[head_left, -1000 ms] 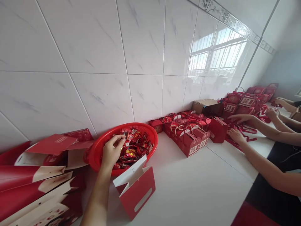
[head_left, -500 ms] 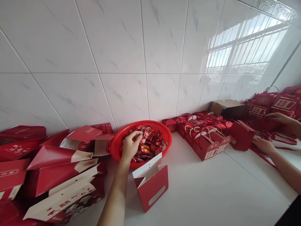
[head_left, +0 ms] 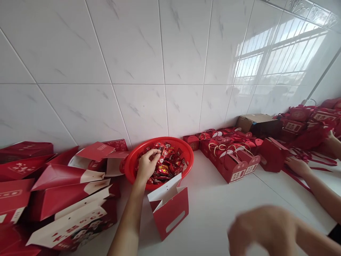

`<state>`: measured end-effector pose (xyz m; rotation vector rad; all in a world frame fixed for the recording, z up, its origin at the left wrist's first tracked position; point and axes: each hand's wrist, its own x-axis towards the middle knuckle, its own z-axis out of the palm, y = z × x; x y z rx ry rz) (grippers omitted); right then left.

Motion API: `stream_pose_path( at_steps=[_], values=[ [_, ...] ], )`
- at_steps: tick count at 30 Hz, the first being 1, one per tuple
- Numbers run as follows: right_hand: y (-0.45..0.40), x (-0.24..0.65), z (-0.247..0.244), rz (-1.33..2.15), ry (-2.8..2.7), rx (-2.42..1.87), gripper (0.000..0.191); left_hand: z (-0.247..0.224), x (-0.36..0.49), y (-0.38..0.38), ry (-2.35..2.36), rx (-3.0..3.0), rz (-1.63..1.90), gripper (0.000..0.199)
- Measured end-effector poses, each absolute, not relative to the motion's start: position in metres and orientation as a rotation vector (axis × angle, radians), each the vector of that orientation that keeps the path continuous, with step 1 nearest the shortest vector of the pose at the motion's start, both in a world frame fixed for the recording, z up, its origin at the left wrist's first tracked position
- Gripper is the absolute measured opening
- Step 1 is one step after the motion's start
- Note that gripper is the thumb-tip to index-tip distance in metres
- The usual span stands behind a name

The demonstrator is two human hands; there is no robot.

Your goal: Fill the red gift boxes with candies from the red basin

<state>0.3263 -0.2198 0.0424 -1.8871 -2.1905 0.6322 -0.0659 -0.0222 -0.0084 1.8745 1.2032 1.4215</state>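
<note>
My left hand reaches into a red plastic basket filled with red-wrapped candies. Its thumb and forefinger are pinched together on a wrapped candy at the top of the heap. Just in front of the basket stands a red paper gift box, its top open and its white inside showing. My right hand hangs over the counter at the lower right, smeared by motion. Its fingers point down, and I cannot make out whether they hold anything.
Several opened red boxes crowd the left side. Closed boxes with rope handles line the tiled wall, near a brown carton. At far right, a co-worker's hands handle red ribbons by stacked red packages.
My right hand has come into view at the lower right. My left hand has stayed almost still in the basket. One of the co-worker's hands has moved right, among red material.
</note>
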Motion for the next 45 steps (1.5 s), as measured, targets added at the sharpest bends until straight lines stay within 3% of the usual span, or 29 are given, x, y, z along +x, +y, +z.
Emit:
stream_pose_path(
  at_steps=[4, 6, 11, 18, 19, 24, 30, 33, 40, 45],
  values=[
    [-0.160, 0.231, 0.065, 0.971, -2.383, -1.208, 0.018, -0.010, -0.067, -0.021, 1.208, 1.899, 1.407, 0.024],
    [-0.113, 0.202, 0.074, 0.867, -2.290, -1.070, 0.018, -0.011, -0.068, -0.021, 1.221, 1.902, 1.402, 0.026],
    [-0.015, 0.165, 0.040, 0.677, -2.223, -1.324, 0.008, -0.012, -0.068, -0.022, 1.206, 1.917, 1.391, 0.024],
    [0.014, 0.132, -0.009, 0.810, -2.444, -1.513, 0.022, -0.013, -0.069, -0.023, 1.222, 1.944, 1.348, 0.023],
    [0.013, 0.132, -0.007, 0.834, -2.514, -1.546, 0.026, -0.012, -0.069, -0.024, 1.233, 1.946, 1.339, 0.023],
    [0.006, 0.134, 0.003, 0.857, -2.802, -1.731, 0.084, -0.008, -0.067, -0.028, 1.232, 1.963, 1.307, 0.019],
    [0.001, 0.134, 0.000, 1.105, -2.716, -1.611, 0.114, -0.011, -0.066, -0.026, 1.182, 1.934, 1.361, 0.017],
    [0.001, 0.134, -0.001, 1.134, -2.656, -1.521, 0.110, -0.013, -0.066, -0.025, 1.179, 1.920, 1.371, 0.018],
    [-0.005, 0.128, -0.008, 1.165, -2.539, -1.557, 0.079, -0.010, -0.067, -0.026, 1.152, 1.892, 1.420, 0.018],
    [-0.004, 0.132, -0.009, 1.123, -2.554, -1.313, 0.064, -0.009, -0.068, -0.027, 1.155, 1.845, 1.417, 0.019]
  ],
)
